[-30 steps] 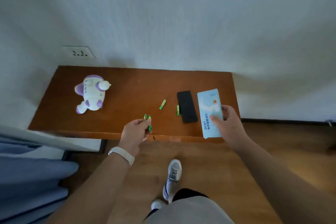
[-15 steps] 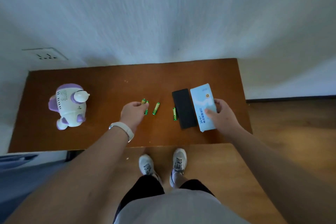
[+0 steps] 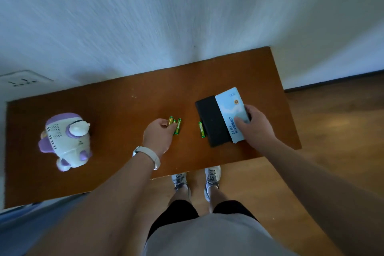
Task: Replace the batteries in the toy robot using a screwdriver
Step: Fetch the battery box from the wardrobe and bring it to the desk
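Head view looks down on a brown table (image 3: 124, 100) against a white wall. The white and purple toy robot (image 3: 66, 141) lies on its side at the table's left end, well apart from both hands. The left hand (image 3: 158, 137), a white wristband (image 3: 148, 157) on its wrist, curls its fingers round green batteries (image 3: 170, 120); a loose battery (image 3: 178, 127) lies just beside its fingertips. Another battery (image 3: 201, 129) lies against the left edge of a black case (image 3: 212, 122). The right hand (image 3: 255, 127) grips a light blue box (image 3: 230, 110), thumb on top, beside the case.
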Action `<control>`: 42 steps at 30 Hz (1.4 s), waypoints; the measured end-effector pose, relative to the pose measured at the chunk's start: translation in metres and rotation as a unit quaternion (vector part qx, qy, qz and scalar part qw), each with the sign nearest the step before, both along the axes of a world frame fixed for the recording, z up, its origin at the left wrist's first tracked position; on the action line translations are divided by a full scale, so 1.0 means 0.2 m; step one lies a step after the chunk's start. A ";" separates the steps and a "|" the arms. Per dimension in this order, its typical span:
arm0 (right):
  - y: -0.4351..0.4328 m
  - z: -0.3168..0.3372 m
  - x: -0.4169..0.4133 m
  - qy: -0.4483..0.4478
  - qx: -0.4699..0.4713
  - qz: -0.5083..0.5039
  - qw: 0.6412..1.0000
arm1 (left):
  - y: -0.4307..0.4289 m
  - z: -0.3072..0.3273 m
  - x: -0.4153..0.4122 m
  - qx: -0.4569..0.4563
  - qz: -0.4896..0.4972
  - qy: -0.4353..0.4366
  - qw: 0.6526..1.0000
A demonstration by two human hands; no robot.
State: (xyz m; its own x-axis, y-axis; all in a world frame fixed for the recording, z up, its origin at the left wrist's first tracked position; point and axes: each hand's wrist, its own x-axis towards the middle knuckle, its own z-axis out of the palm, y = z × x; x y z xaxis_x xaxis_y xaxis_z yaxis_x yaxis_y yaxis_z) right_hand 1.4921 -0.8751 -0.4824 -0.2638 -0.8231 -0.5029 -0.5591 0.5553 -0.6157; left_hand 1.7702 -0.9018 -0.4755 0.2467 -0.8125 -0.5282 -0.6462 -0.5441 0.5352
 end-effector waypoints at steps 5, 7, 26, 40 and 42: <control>0.06 -0.03 0.02 0.096 0.009 0.006 0.995 | 0.04 0.00 0.00 -0.023 -0.007 -0.001 1.000; 0.07 -0.04 0.03 0.105 0.012 0.008 0.994 | 0.06 0.00 0.00 -0.033 -0.026 -0.005 0.999; 0.06 -0.06 0.08 0.068 -0.007 0.023 0.997 | 0.15 -0.05 -0.09 -0.041 -0.171 0.011 0.984; 0.09 0.01 0.05 0.085 -0.021 0.066 0.994 | 0.21 0.05 -0.09 -0.073 -0.163 -0.015 0.984; 0.11 0.03 0.04 0.109 -0.034 0.104 0.988 | 0.23 0.07 -0.11 -0.105 -0.204 -0.042 0.972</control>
State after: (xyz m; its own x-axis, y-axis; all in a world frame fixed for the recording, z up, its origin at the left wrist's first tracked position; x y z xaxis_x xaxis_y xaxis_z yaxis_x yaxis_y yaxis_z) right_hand 1.5007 -0.8530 -0.4772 -0.1804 -0.9007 -0.3951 -0.7802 0.3757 -0.5002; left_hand 1.7475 -0.8559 -0.4608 -0.0844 -0.9395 -0.3320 -0.8319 -0.1169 0.5424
